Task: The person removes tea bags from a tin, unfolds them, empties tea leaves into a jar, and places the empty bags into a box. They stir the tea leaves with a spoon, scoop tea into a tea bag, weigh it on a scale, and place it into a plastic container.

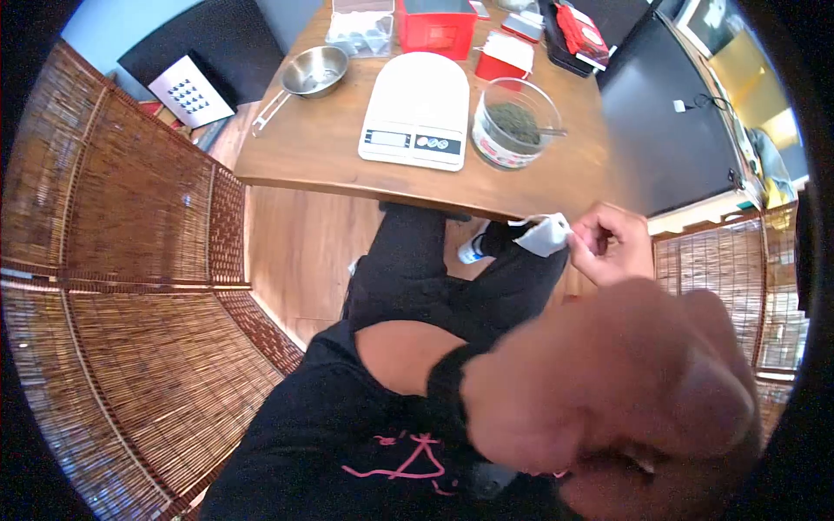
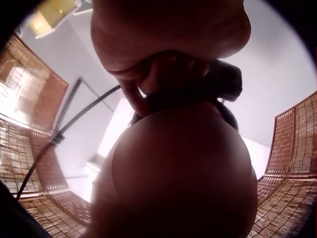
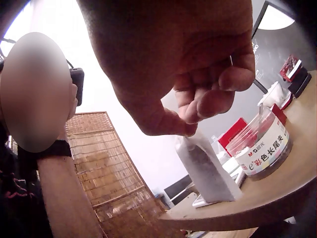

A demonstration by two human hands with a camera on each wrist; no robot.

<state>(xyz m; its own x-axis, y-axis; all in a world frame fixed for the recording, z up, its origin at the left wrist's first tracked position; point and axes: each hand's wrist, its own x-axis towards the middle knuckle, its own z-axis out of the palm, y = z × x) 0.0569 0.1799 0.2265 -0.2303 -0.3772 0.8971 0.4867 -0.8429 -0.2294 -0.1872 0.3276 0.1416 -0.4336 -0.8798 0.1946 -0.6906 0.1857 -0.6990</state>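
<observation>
In the head view my right hand [image 1: 612, 243] pinches the top of a small white tea bag [image 1: 546, 236] by the table's front edge. The right wrist view shows the tea bag [image 3: 205, 168] hanging upright from thumb and fingertips, dark filling showing through. My left hand [image 1: 617, 373] is raised close to the head camera, large and blurred. Seen from the left wrist, its fingers curl at a black headband [image 2: 188, 91] above the face. On the table, a clear round tub [image 1: 512, 143] with a printed label holds dark dried leaves [image 1: 514, 123] and a spoon.
Left of the tub lies a white kitchen scale [image 1: 417, 104]. A metal pan [image 1: 314, 71] stands beyond it, handle toward the left edge. Red boxes [image 1: 436, 35] and a clear plastic container [image 1: 360, 33] are at the back. Woven screens [image 1: 130, 347] flank the seat.
</observation>
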